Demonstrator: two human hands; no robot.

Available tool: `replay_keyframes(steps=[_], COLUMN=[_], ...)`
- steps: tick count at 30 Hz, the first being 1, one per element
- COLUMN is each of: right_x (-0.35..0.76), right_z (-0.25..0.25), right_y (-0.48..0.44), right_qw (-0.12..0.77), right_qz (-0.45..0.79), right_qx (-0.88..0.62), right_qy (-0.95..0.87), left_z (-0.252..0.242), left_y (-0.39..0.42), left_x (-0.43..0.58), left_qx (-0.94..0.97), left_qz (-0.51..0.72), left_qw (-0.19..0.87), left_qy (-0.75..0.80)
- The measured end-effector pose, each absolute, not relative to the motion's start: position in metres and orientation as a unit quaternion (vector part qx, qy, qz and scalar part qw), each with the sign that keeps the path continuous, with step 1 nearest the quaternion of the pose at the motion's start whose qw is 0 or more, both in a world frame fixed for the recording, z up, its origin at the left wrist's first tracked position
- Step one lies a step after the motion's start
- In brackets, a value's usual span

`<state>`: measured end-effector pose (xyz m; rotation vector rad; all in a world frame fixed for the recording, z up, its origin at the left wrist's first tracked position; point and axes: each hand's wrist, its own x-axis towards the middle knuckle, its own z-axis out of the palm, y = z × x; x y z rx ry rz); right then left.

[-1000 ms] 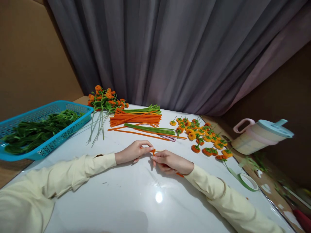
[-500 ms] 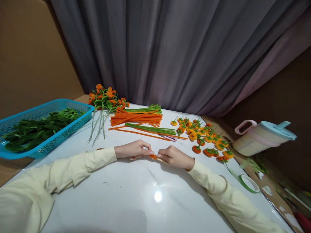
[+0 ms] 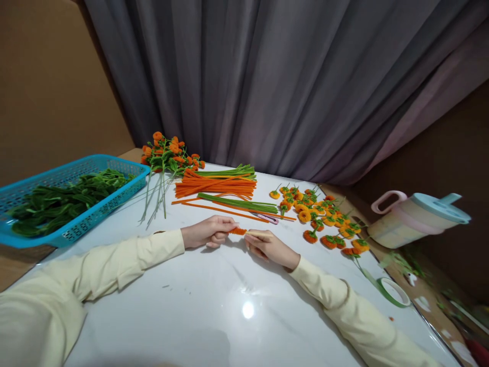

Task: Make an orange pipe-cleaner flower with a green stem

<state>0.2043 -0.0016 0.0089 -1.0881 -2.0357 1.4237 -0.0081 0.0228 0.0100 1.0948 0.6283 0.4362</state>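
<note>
Fingers of my left hand (image 3: 210, 232) pinch one end of a short orange coil of pipe cleaner (image 3: 238, 231) above the table's middle. My right hand (image 3: 272, 250) is closed around a thin pale stick (image 3: 261, 233), whose tip meets the coil's right end. Whether the stick runs inside the coil I cannot tell. Beyond the hands lie a bundle of orange pipe cleaners (image 3: 216, 189) and some green pipe cleaners (image 3: 240, 203). To the right of them are several orange and yellow flower heads (image 3: 304, 215) with green undersides.
A blue basket (image 3: 97, 206) of green fuzzy leaves (image 3: 64, 201) stands at the left. Finished-looking orange flowers (image 3: 173, 148) on stems lie at the back left. At the right are a roll of green tape (image 3: 395, 293) and a lidded cup (image 3: 416, 221). A grey curtain (image 3: 267, 86) hangs behind.
Both hands have turned slightly, and more of the orange coil shows between them. The pale stick now lies across the top of my right hand's fingers.
</note>
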Motion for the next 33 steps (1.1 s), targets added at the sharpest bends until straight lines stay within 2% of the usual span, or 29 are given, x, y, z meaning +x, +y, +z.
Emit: replay_keyframes(steps=[4, 13, 17, 19, 23, 27, 33], right_x=[0.203, 0.197, 0.196, 0.197, 0.202, 0.207, 0.208], right_z=[0.004, 0.007, 0.006, 0.003, -0.005, -0.010, -0.009], right_y=[0.000, -0.008, -0.009, -0.010, -0.013, -0.014, -0.013], right_qw=[0.202, 0.205, 0.190, 0.174, 0.143, 0.130, 0.130], right_qz=[0.499, 0.376, 0.294, 0.212, 0.045, -0.013, -0.063], right_qx=[-0.408, -0.415, -0.410, -0.404, -0.381, -0.359, -0.336], right_qy=[-0.737, -0.803, -0.842, -0.873, -0.912, -0.924, -0.930], left_z=[0.010, 0.004, 0.006, 0.008, 0.014, 0.016, 0.021], left_y=[0.016, 0.007, 0.006, 0.006, 0.005, 0.008, 0.014], left_x=[-0.004, 0.000, 0.001, 0.002, 0.003, 0.005, 0.000], left_qx=[0.530, 0.642, 0.673, 0.681, 0.691, 0.696, 0.676], left_qz=[0.254, 0.263, 0.271, 0.268, 0.246, 0.229, 0.161], left_qw=[0.749, 0.638, 0.578, 0.562, 0.548, 0.542, 0.599], left_qy=[0.307, 0.334, 0.373, 0.385, 0.402, 0.411, 0.399])
